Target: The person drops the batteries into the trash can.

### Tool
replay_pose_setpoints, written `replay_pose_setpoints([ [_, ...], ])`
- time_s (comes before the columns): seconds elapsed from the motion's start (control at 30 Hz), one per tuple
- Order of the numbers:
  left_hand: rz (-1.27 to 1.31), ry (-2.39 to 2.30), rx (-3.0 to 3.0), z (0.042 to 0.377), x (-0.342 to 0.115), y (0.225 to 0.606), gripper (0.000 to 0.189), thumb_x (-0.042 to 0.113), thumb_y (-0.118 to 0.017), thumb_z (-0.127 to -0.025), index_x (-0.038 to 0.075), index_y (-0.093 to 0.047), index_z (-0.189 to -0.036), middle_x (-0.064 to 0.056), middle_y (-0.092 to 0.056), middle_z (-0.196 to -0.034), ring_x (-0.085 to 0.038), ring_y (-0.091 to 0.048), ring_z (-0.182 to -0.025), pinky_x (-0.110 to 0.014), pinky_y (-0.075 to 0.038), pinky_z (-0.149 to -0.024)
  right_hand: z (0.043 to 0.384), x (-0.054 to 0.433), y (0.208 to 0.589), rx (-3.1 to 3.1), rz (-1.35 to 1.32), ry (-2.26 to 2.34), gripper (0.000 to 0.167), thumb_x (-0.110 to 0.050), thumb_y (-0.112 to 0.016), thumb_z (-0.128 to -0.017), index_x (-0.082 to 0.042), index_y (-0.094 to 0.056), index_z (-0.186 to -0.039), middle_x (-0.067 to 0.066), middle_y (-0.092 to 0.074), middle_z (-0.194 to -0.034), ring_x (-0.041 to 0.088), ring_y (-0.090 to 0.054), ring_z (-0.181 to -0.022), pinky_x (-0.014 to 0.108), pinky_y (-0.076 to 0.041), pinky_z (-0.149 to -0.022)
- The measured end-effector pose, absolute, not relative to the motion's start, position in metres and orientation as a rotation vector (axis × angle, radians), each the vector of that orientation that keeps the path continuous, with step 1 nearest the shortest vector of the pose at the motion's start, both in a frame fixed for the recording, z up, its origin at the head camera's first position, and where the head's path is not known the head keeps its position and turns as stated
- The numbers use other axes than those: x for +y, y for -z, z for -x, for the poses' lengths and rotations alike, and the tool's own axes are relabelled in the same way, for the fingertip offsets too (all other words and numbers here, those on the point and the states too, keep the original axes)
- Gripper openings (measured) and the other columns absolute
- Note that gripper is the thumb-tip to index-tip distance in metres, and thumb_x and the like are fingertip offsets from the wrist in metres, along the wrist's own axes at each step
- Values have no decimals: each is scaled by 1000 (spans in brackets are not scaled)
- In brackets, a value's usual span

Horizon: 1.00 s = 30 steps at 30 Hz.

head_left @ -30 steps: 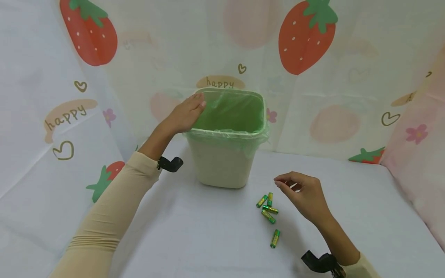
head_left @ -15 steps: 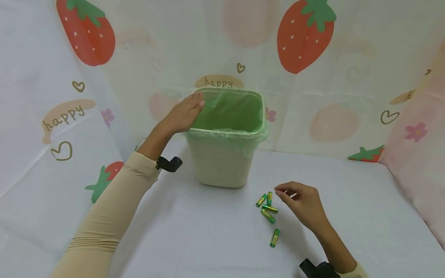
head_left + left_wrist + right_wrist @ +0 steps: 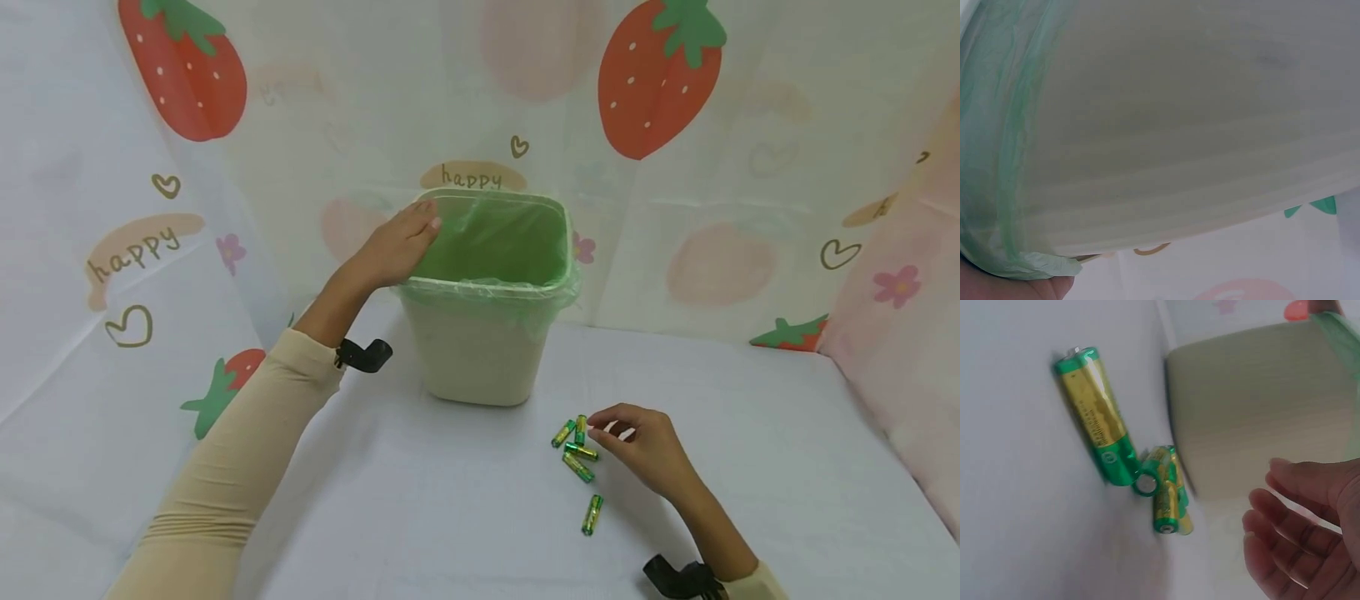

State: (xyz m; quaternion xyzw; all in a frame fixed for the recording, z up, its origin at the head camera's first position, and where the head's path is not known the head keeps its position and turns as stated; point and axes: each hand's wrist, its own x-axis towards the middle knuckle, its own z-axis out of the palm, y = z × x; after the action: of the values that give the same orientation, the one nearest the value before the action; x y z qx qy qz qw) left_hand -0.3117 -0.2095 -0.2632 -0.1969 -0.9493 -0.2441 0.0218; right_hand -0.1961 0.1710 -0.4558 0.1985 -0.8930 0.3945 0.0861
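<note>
A pale trash bin [image 3: 480, 346] lined with a green plastic bag [image 3: 517, 242] stands upright at the centre. My left hand [image 3: 397, 246] grips its left rim, over the bag's folded edge; in the left wrist view only part of that hand [image 3: 1016, 284] shows below the liner. Several green-and-gold batteries lie on the table, most in a loose cluster, one battery [image 3: 592, 515] lying apart nearer to me. Just right of the cluster, my right hand [image 3: 641, 442] holds nothing, with a gap between thumb and fingers, its fingertips close to an upright-pointing battery [image 3: 581, 429].
The white tablecloth [image 3: 450, 500] runs to a backdrop printed with strawberries [image 3: 663, 83] right behind the bin. A pink-tinted sheet [image 3: 907, 350] borders the right side. Each wrist wears a black camera [image 3: 365, 356].
My right hand has come down and slightly left towards the batteries, thumb and fingers spreading a little. The left hand stays on the bin's rim; the batteries have not moved.
</note>
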Motion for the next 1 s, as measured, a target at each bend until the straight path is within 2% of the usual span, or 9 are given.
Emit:
replay_pose_setpoints([
  [0.2, 606, 762, -2938, 311, -211, 262, 60, 34, -18, -114, -2, -7, -161, -17, -4, -169, -29, 2, -156, -43, -3, -126, 202, 171, 467, -2742, -598, -1130, 14, -11, -82, -87, -10, -79, -100, -4, -75, -96, 12, -65, -80, 26, -54, -67],
  [0.4, 612, 762, -2938, 312, -210, 263, 60, 33, -18, -114, -3, -8, -161, -18, -4, -169, -30, 1, -156, -43, -3, -126, 203, 172, 476, -2796, -559, -1108, 13, -12, -83, -86, -11, -79, -98, -4, -75, -93, 11, -64, -79, 26, -49, -65],
  [1.0, 600, 775, -2943, 312, -209, 263, 60, 33, -19, -114, -2, -9, -161, -17, -5, -169, -30, 1, -156, -44, -3, -126, 202, 170, 487, -2835, -559, -1088, 16, -8, -85, -82, -10, -79, -97, -4, -74, -90, 8, -62, -74, 24, -50, -63],
])
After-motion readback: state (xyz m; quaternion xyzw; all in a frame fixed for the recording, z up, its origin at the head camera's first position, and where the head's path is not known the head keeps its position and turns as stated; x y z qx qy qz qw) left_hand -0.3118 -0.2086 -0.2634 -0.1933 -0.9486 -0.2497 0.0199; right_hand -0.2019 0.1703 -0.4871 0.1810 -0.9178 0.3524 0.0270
